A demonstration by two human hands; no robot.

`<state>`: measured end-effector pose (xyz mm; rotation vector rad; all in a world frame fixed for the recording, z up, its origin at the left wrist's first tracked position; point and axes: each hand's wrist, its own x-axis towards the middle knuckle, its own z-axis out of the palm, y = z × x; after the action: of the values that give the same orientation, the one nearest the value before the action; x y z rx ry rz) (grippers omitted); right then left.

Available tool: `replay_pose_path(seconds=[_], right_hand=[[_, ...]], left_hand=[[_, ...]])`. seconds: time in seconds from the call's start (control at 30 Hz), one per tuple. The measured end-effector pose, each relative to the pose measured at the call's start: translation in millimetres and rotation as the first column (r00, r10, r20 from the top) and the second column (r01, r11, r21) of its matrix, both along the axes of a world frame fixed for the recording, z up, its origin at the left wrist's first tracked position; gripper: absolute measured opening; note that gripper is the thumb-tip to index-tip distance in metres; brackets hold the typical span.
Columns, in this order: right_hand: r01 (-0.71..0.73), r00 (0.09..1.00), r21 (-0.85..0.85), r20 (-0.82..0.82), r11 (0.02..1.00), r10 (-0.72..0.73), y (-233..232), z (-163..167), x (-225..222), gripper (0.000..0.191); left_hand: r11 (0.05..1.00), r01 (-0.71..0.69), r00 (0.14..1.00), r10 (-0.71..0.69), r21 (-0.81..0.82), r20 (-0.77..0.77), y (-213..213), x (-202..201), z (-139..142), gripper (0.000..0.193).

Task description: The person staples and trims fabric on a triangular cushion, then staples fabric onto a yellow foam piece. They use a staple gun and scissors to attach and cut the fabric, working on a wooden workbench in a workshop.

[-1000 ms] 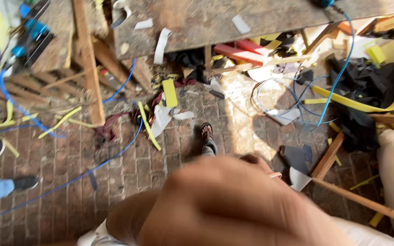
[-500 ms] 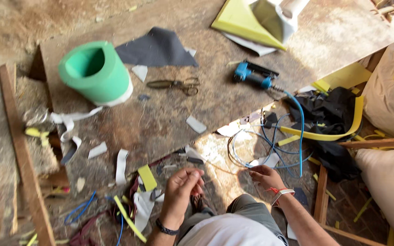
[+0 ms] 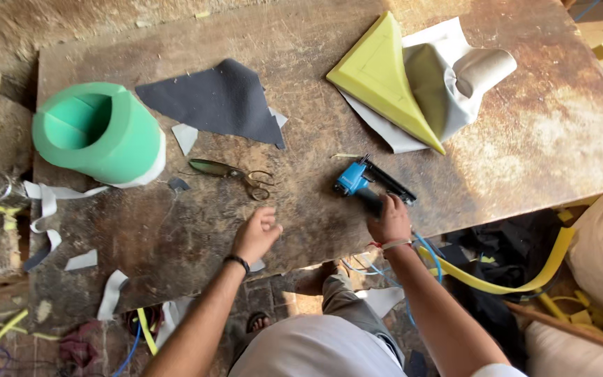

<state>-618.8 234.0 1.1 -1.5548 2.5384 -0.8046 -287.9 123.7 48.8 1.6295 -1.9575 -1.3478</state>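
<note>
Half a second back, both hands low at the near edge, short of the tools; now up on the surface [image 3: 176, 230]; right hand [image 3: 389, 222], lower centre-right of the frame, closed around the handle of the blue staple gun [image 3: 368, 183], wrist straight, forearm reaching up from the lower right; left hand [image 3: 256, 234], lower centre, loosely open, fingers spread, holding nothing, just below the scissors [image 3: 235, 173]; green foam cylinder [image 3: 99, 132] upper left, untouched.
</note>
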Motion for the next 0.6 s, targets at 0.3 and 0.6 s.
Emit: replay_pose_path(seconds=[0.3,0.6], right_hand=[[-0.251,0.967,0.608,0.191,0.753,0.169,-37,12,-98,0.054],[-0.170,0.962,0.576,0.273,0.799,0.007,-50,16,-272,0.040]], left_hand=[[0.975,0.122,0.815,0.006,-0.183,0.579,-114,-80,-37,0.061],[0.942,-0.159,0.831,0.289,-0.295,0.475,-95,-46,-57,0.040]])
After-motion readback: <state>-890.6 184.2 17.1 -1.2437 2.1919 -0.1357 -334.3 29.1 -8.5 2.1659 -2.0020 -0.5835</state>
